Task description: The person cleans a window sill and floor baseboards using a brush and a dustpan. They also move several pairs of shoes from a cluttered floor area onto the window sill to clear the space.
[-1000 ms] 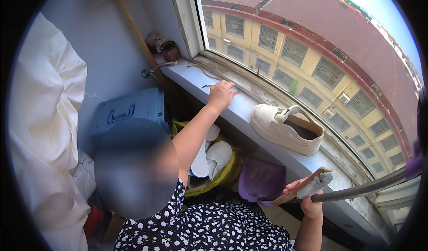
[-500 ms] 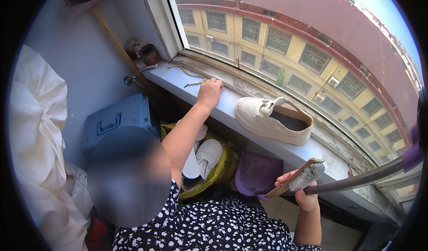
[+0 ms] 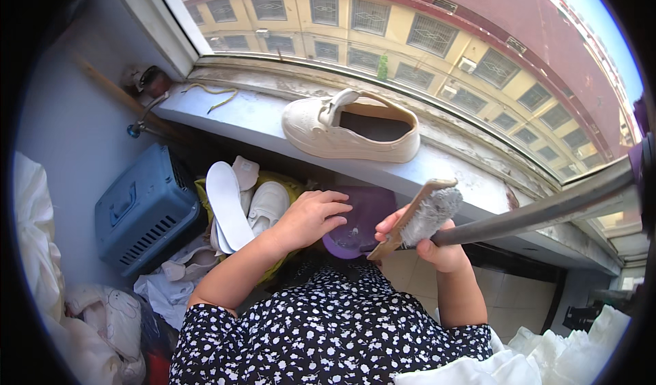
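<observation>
My right hand (image 3: 445, 254) grips a scrub brush (image 3: 432, 217) with a tan wooden back and grey-white bristles. The brush is tilted, bristles facing right, in front of the windowsill. My left hand (image 3: 311, 215) hangs with fingers spread and nothing in it, near a purple basin (image 3: 369, 204). On the sill (image 3: 266, 126) sits a cream slip-on-style shoe (image 3: 352, 128), its toe to the left and its dark insole showing. Left of my left hand, a white insole (image 3: 229, 207) leans by another white shoe (image 3: 270, 204) in a yellow bag (image 3: 294, 188).
A grey metal pole (image 3: 540, 207) runs from the right edge to my right hand; whether they touch, I cannot tell. A blue plastic carrier (image 3: 147, 210) stands at left. A yellowish cord (image 3: 217, 92) lies on the sill. White cloth (image 3: 547, 351) hangs at lower right.
My left hand has come off the sill, back toward me, and its fingers are now spread near the basin. My right hand still holds the brush. The whole view has shifted.
</observation>
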`<action>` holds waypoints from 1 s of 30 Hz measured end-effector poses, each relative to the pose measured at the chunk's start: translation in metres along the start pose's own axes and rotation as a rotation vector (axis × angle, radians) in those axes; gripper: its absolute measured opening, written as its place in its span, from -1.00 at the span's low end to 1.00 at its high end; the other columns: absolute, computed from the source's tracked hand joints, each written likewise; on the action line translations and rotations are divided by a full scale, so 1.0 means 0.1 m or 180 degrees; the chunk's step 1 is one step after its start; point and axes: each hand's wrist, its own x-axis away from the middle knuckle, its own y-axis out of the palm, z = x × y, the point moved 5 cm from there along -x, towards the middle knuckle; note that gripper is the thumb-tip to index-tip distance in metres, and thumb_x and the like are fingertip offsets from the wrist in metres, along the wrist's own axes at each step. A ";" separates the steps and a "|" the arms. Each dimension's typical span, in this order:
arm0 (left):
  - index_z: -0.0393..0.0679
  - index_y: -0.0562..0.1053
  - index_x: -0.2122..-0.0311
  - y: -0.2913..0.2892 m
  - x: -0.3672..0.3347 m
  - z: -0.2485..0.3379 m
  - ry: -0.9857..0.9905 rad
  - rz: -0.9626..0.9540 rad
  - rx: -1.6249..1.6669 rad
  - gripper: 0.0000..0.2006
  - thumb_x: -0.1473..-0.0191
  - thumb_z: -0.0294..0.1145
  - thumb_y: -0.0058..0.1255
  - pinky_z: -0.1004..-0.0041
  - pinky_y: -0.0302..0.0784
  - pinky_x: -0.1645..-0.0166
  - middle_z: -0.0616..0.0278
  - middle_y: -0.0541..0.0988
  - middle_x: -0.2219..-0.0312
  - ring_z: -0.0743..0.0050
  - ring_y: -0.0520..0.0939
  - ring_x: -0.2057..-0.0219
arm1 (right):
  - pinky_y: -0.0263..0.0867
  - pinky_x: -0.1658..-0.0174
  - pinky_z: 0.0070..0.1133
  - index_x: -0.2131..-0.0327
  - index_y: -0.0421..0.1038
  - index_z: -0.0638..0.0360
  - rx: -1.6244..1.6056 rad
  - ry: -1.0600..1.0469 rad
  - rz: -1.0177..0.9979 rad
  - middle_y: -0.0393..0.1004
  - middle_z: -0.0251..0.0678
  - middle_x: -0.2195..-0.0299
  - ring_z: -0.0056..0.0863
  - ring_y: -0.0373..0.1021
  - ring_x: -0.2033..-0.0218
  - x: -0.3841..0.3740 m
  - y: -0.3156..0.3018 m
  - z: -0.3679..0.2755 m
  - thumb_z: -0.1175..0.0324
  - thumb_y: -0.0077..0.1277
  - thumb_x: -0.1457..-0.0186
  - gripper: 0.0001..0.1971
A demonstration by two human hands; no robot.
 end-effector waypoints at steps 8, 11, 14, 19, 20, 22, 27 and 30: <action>-0.16 0.38 0.14 -0.69 -0.28 0.16 0.0137 0.1605 -0.0824 -0.66 0.11 -0.60 0.05 0.47 0.47 0.37 0.16 0.41 0.16 0.31 0.51 0.48 | 0.28 0.03 -0.32 0.03 0.19 0.37 -0.0198 -0.0271 0.0009 0.37 -0.04 0.12 -0.25 0.35 0.09 0.09 -0.12 -0.12 0.17 0.08 -0.02 -0.45; -0.17 0.22 -0.06 -0.90 -0.34 0.22 -0.0282 0.1634 -0.1166 -0.43 0.11 -0.45 0.11 0.41 0.49 0.33 0.14 0.32 -0.01 0.24 0.55 0.45 | 0.36 0.12 -0.26 0.05 0.21 0.31 -0.0050 -0.0408 -0.0037 0.40 0.05 0.19 -0.15 0.42 0.19 0.04 -0.02 -0.18 0.15 0.09 -0.01 -0.47; -0.19 0.15 -0.09 -0.74 -0.56 0.23 -0.0128 0.1240 -0.1603 -0.36 0.13 -0.33 0.13 0.38 0.51 0.27 0.12 0.32 0.01 0.12 0.54 0.25 | 0.37 0.18 -0.28 0.05 0.21 0.26 0.0054 -0.0412 0.0069 0.42 0.00 0.22 -0.15 0.43 0.25 0.07 -0.04 -0.20 0.11 0.12 0.02 -0.45; -0.19 -0.01 -0.17 -0.75 -0.71 0.11 -0.0363 0.1641 -0.1030 -0.20 0.11 -0.17 0.15 0.38 0.50 0.30 0.06 0.28 0.04 0.19 0.53 0.26 | 0.38 0.21 -0.29 0.06 0.20 0.24 0.0114 -0.0443 0.0270 0.41 -0.04 0.26 -0.17 0.43 0.27 0.09 -0.10 -0.21 0.08 0.12 0.03 -0.43; -0.19 -0.04 -0.18 -0.78 -0.71 0.11 -0.0276 0.1785 -0.0935 -0.18 0.10 -0.13 0.14 0.38 0.50 0.31 0.05 0.28 0.06 0.20 0.53 0.26 | 0.38 0.21 -0.29 0.06 0.19 0.25 0.0114 -0.0445 0.0278 0.41 -0.03 0.26 -0.17 0.43 0.27 0.10 -0.11 -0.22 0.08 0.12 0.03 -0.43; -0.20 -0.07 -0.19 -0.88 -0.66 -0.04 -0.0772 0.1851 -0.0558 -0.17 0.06 -0.07 0.10 0.38 0.48 0.31 0.01 0.26 0.05 0.19 0.53 0.27 | 0.38 0.20 -0.30 0.07 0.21 0.28 0.0105 -0.0449 0.0256 0.41 -0.02 0.25 -0.18 0.44 0.27 0.07 -0.11 -0.22 0.08 0.13 0.03 -0.43; -0.31 0.00 -0.17 -0.94 -0.75 0.16 -0.1051 0.1069 -0.1456 -0.19 -0.01 0.14 -0.09 0.30 0.47 0.44 -0.02 0.54 0.43 0.11 0.58 0.53 | 0.38 0.19 -0.29 0.09 0.23 0.30 0.0082 -0.0354 0.0271 0.42 -0.02 0.24 -0.18 0.44 0.26 0.04 -0.10 -0.17 0.07 0.14 0.05 -0.43; -0.34 0.29 0.03 -0.98 -0.92 0.00 -0.1017 0.1483 -0.1688 -0.50 -0.10 -0.08 -0.18 0.26 0.46 0.50 0.05 0.50 0.71 0.07 0.56 0.62 | 0.38 0.19 -0.29 0.09 0.24 0.29 0.0071 -0.0344 0.0236 0.42 -0.02 0.24 -0.18 0.43 0.25 0.03 -0.09 -0.15 0.08 0.15 0.06 -0.42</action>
